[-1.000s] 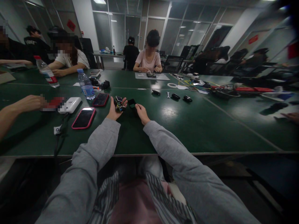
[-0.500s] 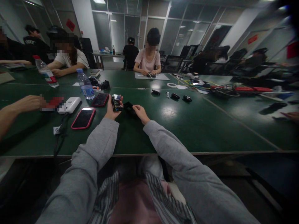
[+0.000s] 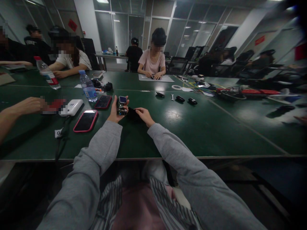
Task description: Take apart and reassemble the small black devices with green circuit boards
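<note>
My left hand (image 3: 114,112) is closed round a small circuit board with a screen (image 3: 122,103), its face turned up toward me. Components and connectors show along the board's lower end. To the right, my right hand (image 3: 144,115) pinches the edge of a black plastic cover (image 3: 133,115), which looks like a hollow casing half. The cover is dark against the green table, so its exact outline is hard to make out. It is close beside the board, below and to its right.
Left of my hands are a red-edged phone (image 3: 85,121), another phone (image 3: 103,102), a white device (image 3: 72,108) and a water bottle (image 3: 88,87). A neighbour's hand (image 3: 28,107) reaches in. Beyond, small black parts (image 3: 180,99) and a wrench (image 3: 172,97) rest on the green table (image 3: 182,137).
The board in my left hand has shifted slightly right and turned so its screen faces me more. The black cover has tilted, and its hollow inside shows less. The person opposite has moved their hands.
</note>
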`<move>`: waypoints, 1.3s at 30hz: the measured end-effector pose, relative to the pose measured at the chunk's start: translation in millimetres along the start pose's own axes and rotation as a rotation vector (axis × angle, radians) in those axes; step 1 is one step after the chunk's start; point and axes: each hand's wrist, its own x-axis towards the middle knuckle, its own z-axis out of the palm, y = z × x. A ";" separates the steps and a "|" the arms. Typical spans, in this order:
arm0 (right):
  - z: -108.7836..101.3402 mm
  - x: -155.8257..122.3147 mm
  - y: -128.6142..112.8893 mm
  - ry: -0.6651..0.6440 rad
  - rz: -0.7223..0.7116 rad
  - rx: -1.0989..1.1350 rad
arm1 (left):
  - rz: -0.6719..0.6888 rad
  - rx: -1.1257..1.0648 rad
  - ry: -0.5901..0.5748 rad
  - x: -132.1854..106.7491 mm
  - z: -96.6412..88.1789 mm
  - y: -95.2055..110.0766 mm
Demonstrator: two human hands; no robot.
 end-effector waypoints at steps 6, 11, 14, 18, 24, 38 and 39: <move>-7.1 -4.4 -9.5 0.093 -0.169 -0.232 | 0.014 -0.012 -0.028 -0.1 4.1 0.7; -8.8 -13.7 -26.4 0.329 -0.412 -0.491 | 0.058 -0.056 0.047 6.7 3.4 3.3; -1.2 -24.2 -42.6 0.371 -0.565 -0.531 | 0.095 -0.066 0.089 12.1 1.7 4.7; 16.9 -38.3 -63.5 0.283 -0.680 -0.573 | 0.147 -0.016 0.140 13.1 6.5 3.7; 31.1 -31.4 -60.2 0.095 -0.615 -0.604 | 0.101 0.123 0.047 0.7 30.4 -0.7; 10.5 -5.5 -50.5 0.242 -0.376 -0.153 | 0.026 0.084 -0.089 -18.5 48.5 -2.9; 8.8 -4.3 -49.2 0.256 -0.354 -0.145 | 0.024 0.092 -0.103 -19.6 48.9 -4.3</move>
